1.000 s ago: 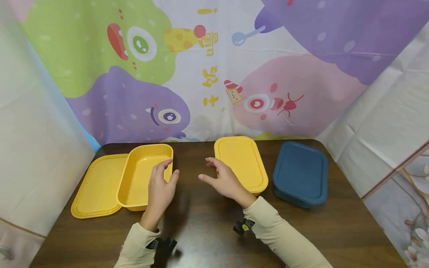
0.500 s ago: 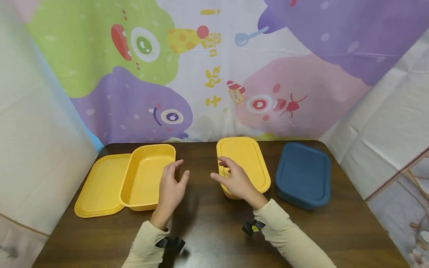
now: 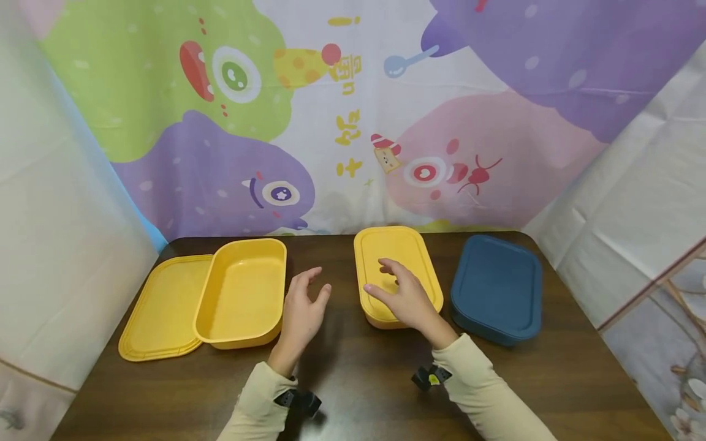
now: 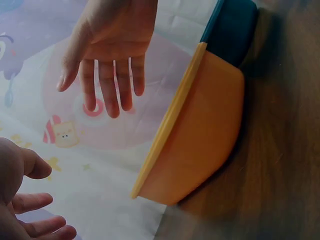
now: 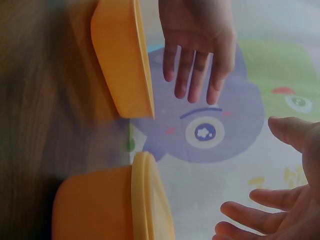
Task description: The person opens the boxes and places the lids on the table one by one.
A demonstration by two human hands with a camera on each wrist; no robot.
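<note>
My left hand hovers just right of an open yellow food container, its fingers relaxed and holding nothing. Over the lidded yellow container is my right hand, thumb and fingers spread apart. In the left wrist view the right hand shows above the rim level of that yellow container, with a gap between them. The right wrist view has the left hand beside the open container, fingers hanging loose. The open container's inside shows nothing in it.
A loose yellow lid lies flat at the left, its right edge under or against the open container. To the right stands a lidded dark blue container. Behind the brown table hangs a cartoon-printed cloth.
Both hands have moved to the right, the left from over the open container to beside it, the right further over the lidded yellow one. The containers stay in place.
</note>
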